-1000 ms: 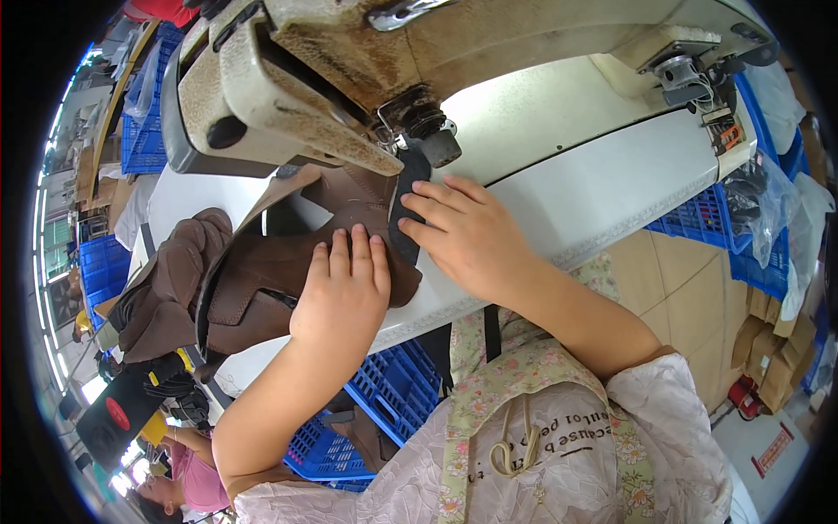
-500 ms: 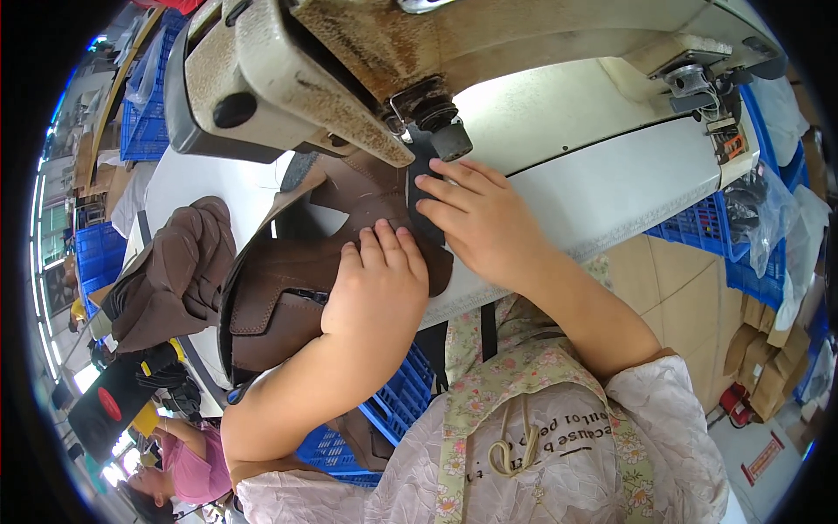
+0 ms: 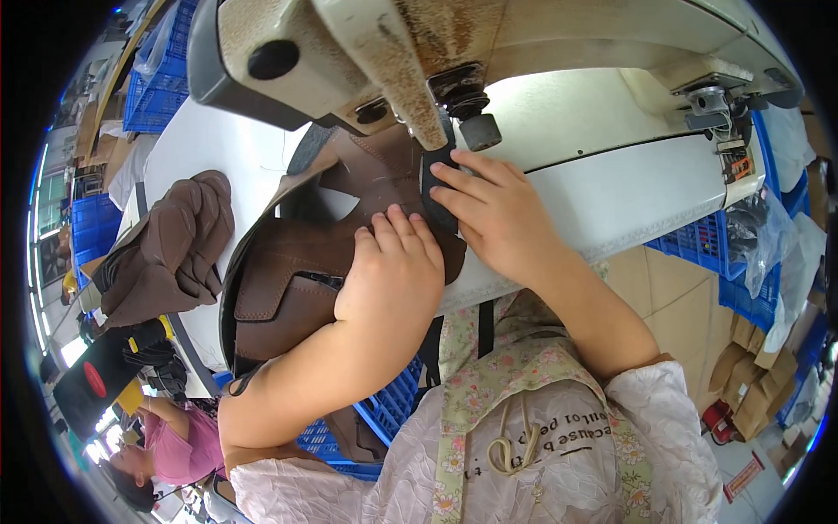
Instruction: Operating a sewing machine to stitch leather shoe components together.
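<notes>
Leather piece: I see the brown leather piece lying flat on the white surface, under the head of the sewing machine. Its far edge reaches up to the presser foot.

Long axis: it seems to run from lower left, near my body, to upper right, toward the foot.

Left hand: my left hand lies palm down on the middle of the leather piece. The fingers are stretched out and close together, pointing at the foot; they press and do not grip anything.

Right hand: my right hand rests at the right edge of the leather piece, just beside the foot. Its fingers are extended and flat on the dark strip there, not closed around it.

Nearer hand: the right one is nearer to the foot, almost touching; the left one is a little behind it.

Direction from fingers: the foot is ahead of both hands, up and slightly left of the right fingertips.

Around: a second brown bundle lies well apart on the left of the surface.
</notes>
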The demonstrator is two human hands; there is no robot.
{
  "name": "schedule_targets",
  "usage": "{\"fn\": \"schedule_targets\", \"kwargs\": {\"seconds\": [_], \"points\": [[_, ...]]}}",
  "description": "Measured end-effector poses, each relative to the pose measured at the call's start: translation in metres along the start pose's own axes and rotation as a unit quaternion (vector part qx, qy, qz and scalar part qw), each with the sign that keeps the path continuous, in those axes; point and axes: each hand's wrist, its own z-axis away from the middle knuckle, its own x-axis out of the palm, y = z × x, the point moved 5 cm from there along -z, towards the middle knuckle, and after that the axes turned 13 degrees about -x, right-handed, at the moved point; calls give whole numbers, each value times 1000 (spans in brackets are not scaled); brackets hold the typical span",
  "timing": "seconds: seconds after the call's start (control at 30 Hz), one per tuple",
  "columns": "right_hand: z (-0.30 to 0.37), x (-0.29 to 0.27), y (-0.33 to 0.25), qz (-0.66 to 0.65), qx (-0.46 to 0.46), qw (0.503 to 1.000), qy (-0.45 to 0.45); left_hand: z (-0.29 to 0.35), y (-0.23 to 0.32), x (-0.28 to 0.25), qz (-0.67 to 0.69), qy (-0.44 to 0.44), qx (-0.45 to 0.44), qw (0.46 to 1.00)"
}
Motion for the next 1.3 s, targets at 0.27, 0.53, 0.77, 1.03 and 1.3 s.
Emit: {"fn": "schedule_targets", "kwargs": {"seconds": [0.27,0.53,0.77,1.03,1.3], "points": [[-1,-1,-2,0,-9,1000,-10,-2,-1,1,22,-25,-5,999],[0,-3,1,-16,-8,1000,-15,-3,-7,0,65,-100,18,993],[2,-1,1,-14,-11,1000,4,3,-1,8,35,-66,-12,997],[4,-2,3,-22,2,1000,22,4,-2,12,34,-70,-1,997],[4,0,3,-23,9,1000,10,3,-1,9,34,-54,0,998]]}}
